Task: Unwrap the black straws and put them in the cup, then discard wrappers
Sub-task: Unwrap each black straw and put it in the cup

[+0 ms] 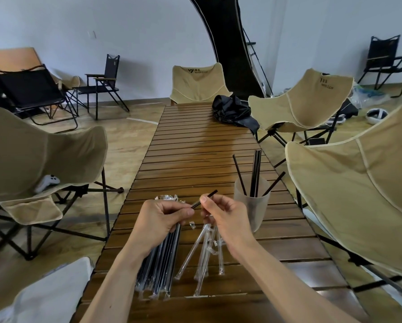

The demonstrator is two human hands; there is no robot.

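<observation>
— What are the hands doing?
— The right hand (228, 220) pinches a black straw (204, 198) at its bared end while the left hand (165, 217) grips the wrapped bundle (159, 264) it comes from, both above the slatted table (195, 145).
— How far along?
— Partly, I'd judge: several straws stand in the frosted cup (251, 201) just right of the hands; empty wrappers (204, 250) lie undiscarded below, and many straws remain wrapped.
</observation>
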